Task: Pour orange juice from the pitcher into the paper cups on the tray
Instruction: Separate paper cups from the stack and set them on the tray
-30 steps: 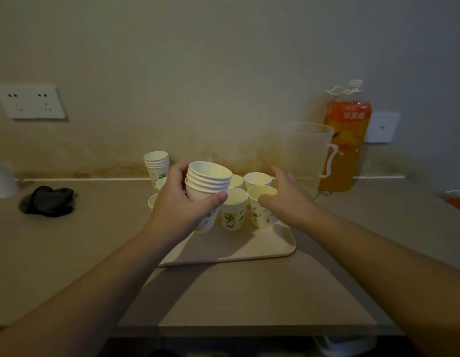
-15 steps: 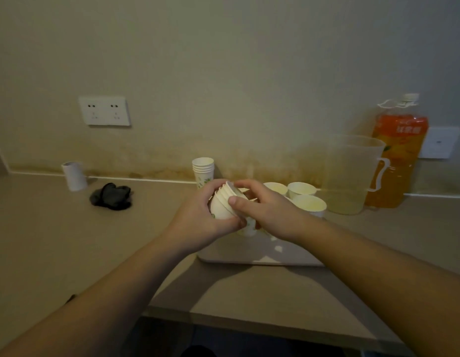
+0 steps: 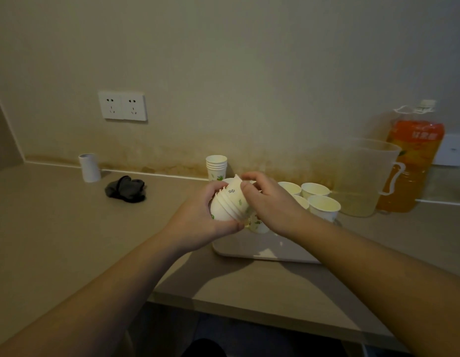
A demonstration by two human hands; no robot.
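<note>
We see the left hand [image 3: 211, 220] wrapped around a nested stack of paper cups [image 3: 230, 202], holding it tilted on its side above the near left corner of the tray [image 3: 249, 249], fingers curled under the stack and thumb over it. The right hand [image 3: 271, 202] meets it from the other side, thumb and fingertips pinching the rim of the outermost cup. On the tray, just behind the right hand, we count several upright paper cups [image 3: 324, 206] standing close together; the hands hide the rest of the group. Beyond the tray's far left corner stands a second short stack of cups [image 3: 216, 167] against the wall. To the right of the tray sits the clear plastic pitcher [image 3: 362, 176], a shallow layer of pale liquid in its bottom, and just behind it the orange juice bottle [image 3: 411, 161]. Well to the left of the tray lie a crumpled dark cloth [image 3: 126, 189] and a white cardboard tube [image 3: 89, 168]; on the wall above them we see a double wall socket [image 3: 122, 106].
</note>
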